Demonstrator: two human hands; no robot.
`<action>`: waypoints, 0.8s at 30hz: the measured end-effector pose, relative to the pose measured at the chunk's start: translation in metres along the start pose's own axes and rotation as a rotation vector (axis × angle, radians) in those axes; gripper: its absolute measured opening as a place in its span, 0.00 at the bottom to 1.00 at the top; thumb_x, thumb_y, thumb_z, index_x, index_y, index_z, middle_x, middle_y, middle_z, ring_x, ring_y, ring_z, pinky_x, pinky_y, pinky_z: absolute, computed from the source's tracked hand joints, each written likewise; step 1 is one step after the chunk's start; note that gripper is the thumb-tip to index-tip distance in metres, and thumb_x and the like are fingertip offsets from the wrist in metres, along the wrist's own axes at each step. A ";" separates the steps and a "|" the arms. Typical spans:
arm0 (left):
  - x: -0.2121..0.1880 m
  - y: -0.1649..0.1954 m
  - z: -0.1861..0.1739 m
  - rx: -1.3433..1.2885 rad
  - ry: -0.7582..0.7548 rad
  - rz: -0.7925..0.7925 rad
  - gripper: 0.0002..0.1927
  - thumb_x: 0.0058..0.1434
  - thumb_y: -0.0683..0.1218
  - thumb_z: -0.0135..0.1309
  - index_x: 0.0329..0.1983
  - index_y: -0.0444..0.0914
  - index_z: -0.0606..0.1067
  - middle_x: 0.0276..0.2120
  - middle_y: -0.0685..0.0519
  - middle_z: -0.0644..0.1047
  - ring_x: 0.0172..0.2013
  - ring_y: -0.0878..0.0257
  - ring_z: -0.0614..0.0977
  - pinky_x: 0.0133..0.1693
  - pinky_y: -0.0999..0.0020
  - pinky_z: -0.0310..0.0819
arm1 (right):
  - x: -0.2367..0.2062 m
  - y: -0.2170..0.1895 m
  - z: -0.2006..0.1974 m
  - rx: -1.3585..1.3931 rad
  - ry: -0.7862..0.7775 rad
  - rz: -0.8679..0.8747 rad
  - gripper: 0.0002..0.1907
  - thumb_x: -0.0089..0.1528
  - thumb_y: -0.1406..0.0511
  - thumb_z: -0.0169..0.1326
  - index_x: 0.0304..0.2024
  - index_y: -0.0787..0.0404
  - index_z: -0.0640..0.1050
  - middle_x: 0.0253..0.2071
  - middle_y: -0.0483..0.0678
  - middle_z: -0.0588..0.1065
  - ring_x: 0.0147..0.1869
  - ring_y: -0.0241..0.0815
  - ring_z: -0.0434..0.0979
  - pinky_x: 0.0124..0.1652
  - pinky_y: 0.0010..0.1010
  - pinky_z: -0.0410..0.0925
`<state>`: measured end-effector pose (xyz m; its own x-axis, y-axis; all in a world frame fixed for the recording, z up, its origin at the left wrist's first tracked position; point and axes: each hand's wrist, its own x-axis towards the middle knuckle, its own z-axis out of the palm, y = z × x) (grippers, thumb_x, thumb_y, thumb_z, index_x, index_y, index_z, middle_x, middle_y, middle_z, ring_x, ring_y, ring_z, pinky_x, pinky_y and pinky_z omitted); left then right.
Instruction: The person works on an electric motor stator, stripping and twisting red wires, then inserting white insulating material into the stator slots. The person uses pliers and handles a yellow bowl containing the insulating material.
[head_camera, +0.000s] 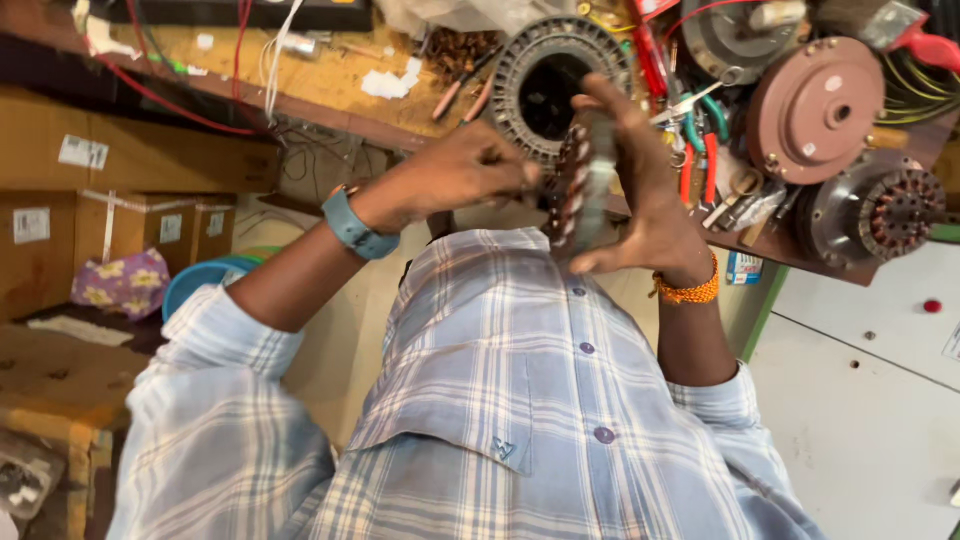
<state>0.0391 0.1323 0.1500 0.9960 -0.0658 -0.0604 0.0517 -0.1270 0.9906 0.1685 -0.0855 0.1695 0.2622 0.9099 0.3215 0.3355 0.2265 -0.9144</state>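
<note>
Overhead, looking down past a plaid shirt (500, 400) at two raised hands:
Left hand: left hand (470, 175), blue wristband (352, 228) on the wrist; fingers curled, tips pinched at the edge of the wound stator; what the tips pinch is too blurred to tell.
Right hand: right hand (640, 200), orange bead bracelet (690, 292); fingers spread and wrapped round the far side of the stator, holding it edge-on.
Held thing: wound stator (578, 190), ring of copper-and-white coils; upright between both hands, in front of the chest, just below the bench edge; motion-blurred.
In the way: right fingers cover part of the ring; the stator itself overlaps a grey toothed ring (545, 85) lying on the bench behind it.
Around, right: brown round motor cover (815, 105); second stator in a housing (880, 210); red- and green-handled pliers (700, 150) between them and the hands.
Around, left: red and white wires (240, 70); white scraps (390, 82).
Surface: wooden workbench (310, 90), cluttered, worn.
Room: cardboard boxes (120, 190) at left; flowered cloth (122, 282); blue bowl (200, 280); white cabinet (870, 400) at right.
</note>
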 end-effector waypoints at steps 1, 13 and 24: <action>-0.002 0.002 -0.001 0.217 0.025 0.224 0.17 0.69 0.55 0.58 0.35 0.36 0.82 0.22 0.54 0.78 0.21 0.69 0.74 0.23 0.66 0.66 | 0.001 0.002 0.007 0.127 0.102 0.114 0.69 0.46 0.38 0.70 0.78 0.46 0.46 0.78 0.54 0.52 0.80 0.57 0.58 0.75 0.53 0.59; 0.005 -0.001 -0.001 0.006 -0.119 -0.220 0.28 0.69 0.55 0.54 0.17 0.33 0.73 0.12 0.56 0.67 0.16 0.70 0.65 0.20 0.64 0.57 | -0.021 0.021 0.007 -0.151 0.011 0.017 0.73 0.43 0.33 0.63 0.82 0.36 0.41 0.83 0.50 0.40 0.88 0.50 0.39 0.79 0.49 0.51; 0.041 -0.037 -0.026 0.227 -0.008 0.032 0.19 0.66 0.55 0.59 0.33 0.33 0.82 0.19 0.54 0.76 0.20 0.68 0.73 0.25 0.65 0.67 | 0.014 0.034 -0.011 -0.188 0.044 0.295 0.63 0.59 0.41 0.66 0.81 0.54 0.44 0.83 0.54 0.50 0.86 0.52 0.48 0.83 0.45 0.48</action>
<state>0.0803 0.1596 0.1139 0.9962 -0.0809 -0.0315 0.0018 -0.3437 0.9391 0.1939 -0.0688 0.1454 0.4102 0.9097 0.0642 0.3989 -0.1156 -0.9097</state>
